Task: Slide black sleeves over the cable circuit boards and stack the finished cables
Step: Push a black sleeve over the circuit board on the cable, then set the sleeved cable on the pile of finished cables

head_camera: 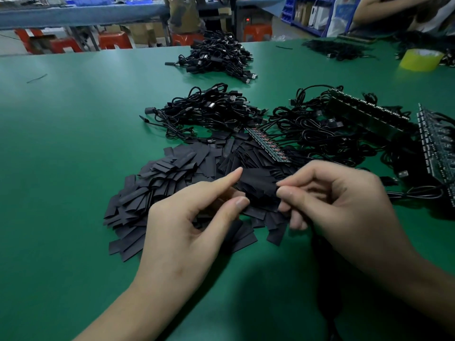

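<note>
A heap of flat black sleeves (172, 183) lies on the green table (73, 143) in front of me. My right hand (339, 200) pinches one end of a black sleeve (256, 183) between thumb and forefinger, just above the heap. My left hand (194, 222) reaches toward the sleeve's other end, with its forefinger and thumb stretched out on either side of it. A strip of joined circuit boards (268, 145) with cables attached lies behind the sleeves. Two piles of black cables (204, 112) (221, 57) sit farther back.
More circuit board strips (366, 114) (438, 153) with tangled USB cables lie at the right. A yellow tape roll (421, 60) stands at the far right. Another person's arm (398, 8) shows at the top right. Red stools (115, 40) stand beyond the table's far edge.
</note>
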A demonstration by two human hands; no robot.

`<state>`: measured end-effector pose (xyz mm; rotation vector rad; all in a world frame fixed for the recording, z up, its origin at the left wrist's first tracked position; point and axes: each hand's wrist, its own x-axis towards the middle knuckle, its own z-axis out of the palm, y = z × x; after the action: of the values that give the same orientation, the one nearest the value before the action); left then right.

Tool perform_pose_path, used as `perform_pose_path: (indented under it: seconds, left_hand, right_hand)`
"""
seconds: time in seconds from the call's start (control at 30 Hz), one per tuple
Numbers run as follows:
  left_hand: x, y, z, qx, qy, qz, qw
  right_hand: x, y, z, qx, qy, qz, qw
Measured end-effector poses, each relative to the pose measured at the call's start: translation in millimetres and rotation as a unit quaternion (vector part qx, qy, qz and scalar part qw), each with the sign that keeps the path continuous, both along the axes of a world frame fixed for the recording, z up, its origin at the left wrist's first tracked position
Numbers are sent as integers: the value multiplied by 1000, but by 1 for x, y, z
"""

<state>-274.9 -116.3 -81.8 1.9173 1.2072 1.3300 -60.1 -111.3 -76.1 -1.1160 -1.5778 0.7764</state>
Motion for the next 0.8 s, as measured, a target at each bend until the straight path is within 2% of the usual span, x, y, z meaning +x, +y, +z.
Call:
perform_pose_path:
  seconds: [0.07, 0.17, 0.27, 0.4, 0.57, 0.67, 0.8]
  left_hand:
    - [0, 1, 0, 10, 2, 18, 1000]
    - [2, 3, -2, 0, -5, 22, 1000]
    - [1, 3, -2, -14, 5, 15, 1000]
    - [-1, 3, -3, -20, 32, 23, 999]
    - [-2, 6, -2, -23, 60, 29, 998]
    - [-2, 6, -1, -41, 51, 20, 998]
    - [0, 6, 1, -38, 51, 18, 998]
  right_hand:
    - [4, 7, 17, -9, -7, -3, 1000]
    - [8, 32, 61, 24, -114, -16, 993]
    - [-8, 68, 110, 90, -236, -17, 968]
    - [-54, 134, 142, 120, -358, -12, 926]
    - [-125, 220, 140, 132, -408, 5, 903]
    - [-156, 247, 122, 123, -445, 31, 887]
    - [-178, 265, 88, 136, -500, 12, 855]
